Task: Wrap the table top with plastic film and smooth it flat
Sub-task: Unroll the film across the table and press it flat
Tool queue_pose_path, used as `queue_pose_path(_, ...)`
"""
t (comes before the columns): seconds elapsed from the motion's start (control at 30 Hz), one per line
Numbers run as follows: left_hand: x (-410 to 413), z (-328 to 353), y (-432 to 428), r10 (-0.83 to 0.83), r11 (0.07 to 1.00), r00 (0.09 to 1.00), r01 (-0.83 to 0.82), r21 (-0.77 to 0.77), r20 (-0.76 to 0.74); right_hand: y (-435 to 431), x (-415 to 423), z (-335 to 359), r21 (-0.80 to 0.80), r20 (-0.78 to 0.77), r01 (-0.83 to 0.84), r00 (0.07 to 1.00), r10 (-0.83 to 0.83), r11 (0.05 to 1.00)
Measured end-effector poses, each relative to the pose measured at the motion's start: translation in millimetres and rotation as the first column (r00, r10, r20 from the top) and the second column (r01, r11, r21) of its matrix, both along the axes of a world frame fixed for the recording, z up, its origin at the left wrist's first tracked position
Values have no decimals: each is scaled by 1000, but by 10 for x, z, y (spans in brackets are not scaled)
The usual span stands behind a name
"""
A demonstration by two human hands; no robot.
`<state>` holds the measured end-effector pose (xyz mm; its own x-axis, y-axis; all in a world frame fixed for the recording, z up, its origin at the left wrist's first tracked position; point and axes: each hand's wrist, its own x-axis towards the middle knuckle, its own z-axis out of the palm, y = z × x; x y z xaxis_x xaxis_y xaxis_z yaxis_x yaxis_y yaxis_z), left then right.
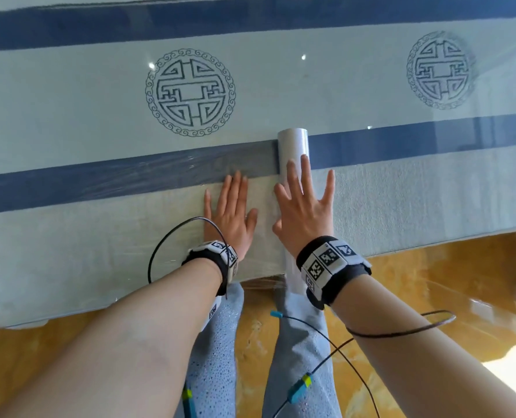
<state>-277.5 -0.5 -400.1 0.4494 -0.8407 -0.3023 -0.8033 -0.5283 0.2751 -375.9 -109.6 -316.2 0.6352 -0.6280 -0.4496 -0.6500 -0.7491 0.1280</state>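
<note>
The table top [401, 194] is pale grey-blue with dark blue bands and round emblems. A roll of plastic film [292, 146] lies across its near edge, pointing away from me. Clear, slightly wrinkled plastic film [130, 188] stretches from the roll to the left over the near strip of the table. My left hand [231, 215] lies flat on the film just left of the roll, fingers straight. My right hand [306, 206] rests on the roll with its fingers spread and straight; the roll's near end [292, 279] sticks out past the table edge below my wrist.
The table's near edge [431, 245] runs left to right in front of me, with glossy orange-brown floor [431, 297] below. My legs [220, 357] stand against the edge. Thin cables [341, 348] hang from black wristbands with coded tags on both wrists.
</note>
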Motion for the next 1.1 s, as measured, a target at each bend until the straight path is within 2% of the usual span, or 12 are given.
queue_pose_path(0.17, 127, 10, 52, -51, 999, 999, 51, -2, -20, -50, 156, -29, -92, -150, -226, 966, 211, 970)
queue_pose_path(0.23, 200, 9, 60, -72, 997, 997, 72, 2, -18, -95, 233, -22, -116, -198, -258, 952, 232, 959)
queue_pose_path(0.37, 462, 4, 68, -122, 992, 992, 122, 14, 31, -173, 316, 17, -103, -213, -161, 968, 136, 982)
queue_pose_path(0.6, 850, -53, 48, -225, 974, 970, 222, 46, 89, -309, 247, 6, 56, -139, 0, 990, 7, 998)
queue_pose_path(0.87, 1031, -46, 23, -210, 976, 974, 203, 81, 89, -416, 22, 56, 99, -129, 117, 986, -104, 988)
queue_pose_path(1.1, 1152, -17, 55, -176, 983, 980, 169, 72, 92, -347, -40, 57, 130, -18, 339, 940, -339, 932)
